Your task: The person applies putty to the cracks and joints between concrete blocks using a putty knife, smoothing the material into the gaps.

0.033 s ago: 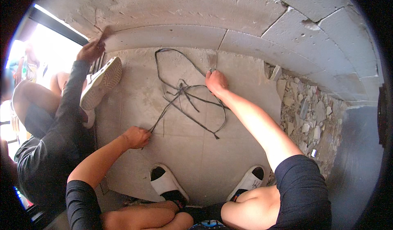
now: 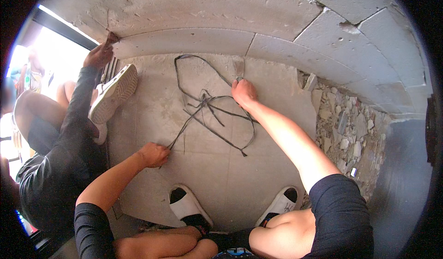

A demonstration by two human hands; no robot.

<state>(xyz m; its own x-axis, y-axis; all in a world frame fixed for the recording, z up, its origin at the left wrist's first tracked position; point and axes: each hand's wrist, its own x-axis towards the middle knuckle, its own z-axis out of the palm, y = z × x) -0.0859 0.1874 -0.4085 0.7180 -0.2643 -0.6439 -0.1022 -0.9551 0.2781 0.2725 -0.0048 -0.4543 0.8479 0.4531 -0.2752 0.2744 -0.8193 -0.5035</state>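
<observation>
A dark, flat cord [image 2: 214,104] lies in loose loops on the pale floor slab, tangled into a knot near its middle. My left hand [image 2: 155,154] is closed round one end of it at the lower left of the loops. Beyond the knot, to the right, my right hand [image 2: 243,93] is closed round the handle of a scraper [image 2: 238,66]. The scraper's flat blade points away from me toward the foot of the wall. Its handle is mostly hidden by my fingers, and the cord passes close beside that hand.
A block wall [image 2: 194,42] rises at the far side. Broken rubble [image 2: 344,130] fills a strip on the right. At the left, a co-worker's hand [image 2: 99,55] reaches to the wall; their shoe [image 2: 113,95] is near the cord. My white shoes [image 2: 190,206] stand close in.
The co-worker's hand has shifted slightly to the left along the wall. My hands, the cord and the scraper stay where they were.
</observation>
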